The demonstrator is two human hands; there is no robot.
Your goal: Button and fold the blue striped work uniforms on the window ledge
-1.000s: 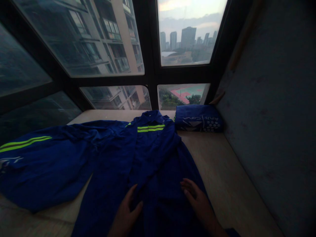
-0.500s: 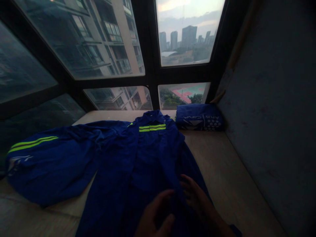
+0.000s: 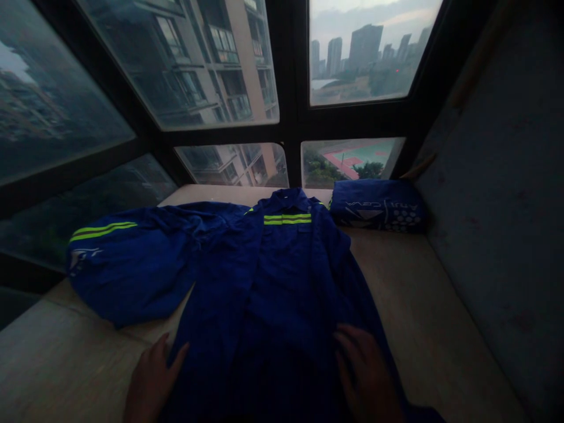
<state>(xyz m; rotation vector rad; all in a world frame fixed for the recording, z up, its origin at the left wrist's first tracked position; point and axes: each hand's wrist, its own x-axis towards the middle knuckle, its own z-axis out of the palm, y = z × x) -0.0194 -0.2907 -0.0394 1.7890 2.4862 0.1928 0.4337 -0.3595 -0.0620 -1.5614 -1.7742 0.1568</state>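
Observation:
A blue jacket (image 3: 282,264) with yellow-green stripes across its chest lies spread on the pale ledge (image 3: 396,276), collar toward the window. My left hand (image 3: 152,376) is at the jacket's lower left edge, thumb and fingers apart, nothing in it. On the lower right part of the jacket rests my right hand (image 3: 365,367), its fingers spread and somewhat bent, holding nothing. Dim light hides the jacket's lower end. Left of the jacket lies another blue garment (image 3: 136,270) with striped trim and a white print.
A folded blue bundle (image 3: 376,205) with white lettering sits at the back right, by the window frame (image 3: 291,132). A grey wall (image 3: 497,235) bounds the ledge on the right. Large window panes rise behind and to the left.
My left hand has moved left, from the jacket's middle to its left edge. My right hand has shifted slightly and lies flatter on the cloth. The camera view has turned a little left.

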